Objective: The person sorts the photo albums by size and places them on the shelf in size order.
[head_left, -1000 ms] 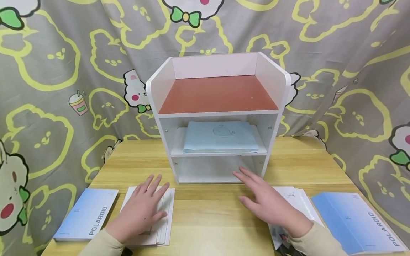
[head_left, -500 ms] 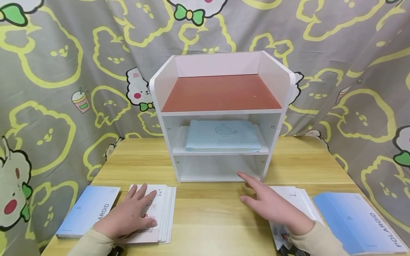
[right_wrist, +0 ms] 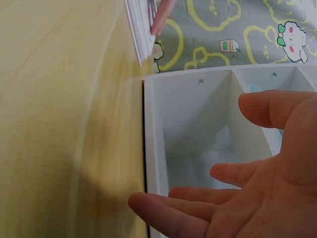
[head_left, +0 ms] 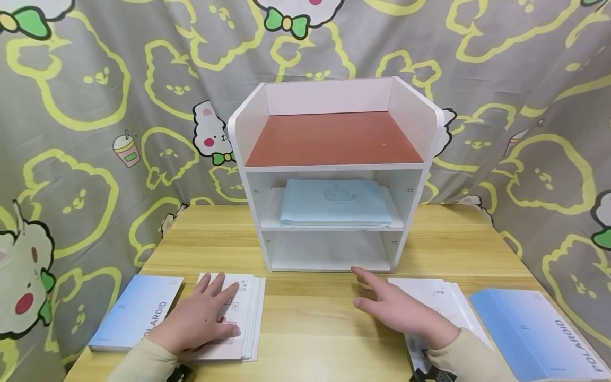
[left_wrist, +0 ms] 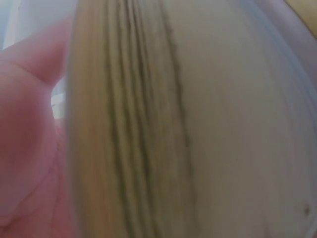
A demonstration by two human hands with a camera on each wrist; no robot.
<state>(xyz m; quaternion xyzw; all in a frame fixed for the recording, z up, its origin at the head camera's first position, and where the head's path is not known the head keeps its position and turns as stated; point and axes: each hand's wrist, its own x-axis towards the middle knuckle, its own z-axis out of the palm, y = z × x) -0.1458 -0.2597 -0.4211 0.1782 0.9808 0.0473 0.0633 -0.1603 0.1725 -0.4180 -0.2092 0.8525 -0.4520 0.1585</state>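
My left hand (head_left: 202, 318) lies over a stack of thin white books (head_left: 245, 313) at the front left, fingers spread across the top cover. Blurred page edges (left_wrist: 143, 124) fill much of the left wrist view, with part of the hand beside them. To the right, my right hand (head_left: 396, 307) is held out above the table with fingers extended and nothing in it. Its fingers overlap the lower opening of a white shelf unit (right_wrist: 153, 134) in the right wrist view. Behind that forearm lies another white book pile (head_left: 429, 292).
The shelf's middle level holds light blue whale-print folders (head_left: 336, 201); its top is red-brown (head_left: 334, 138). A blue POLAROID book (head_left: 138, 310) lies far left, and more blue POLAROID books (head_left: 539, 334) lie far right. A patterned curtain (head_left: 157, 63) hangs behind the wooden table (head_left: 310, 334).
My left hand has drawn back and left from the front of the book stack, uncovering more of the top cover. The right hand has lowered slightly, away from the shelf opening.
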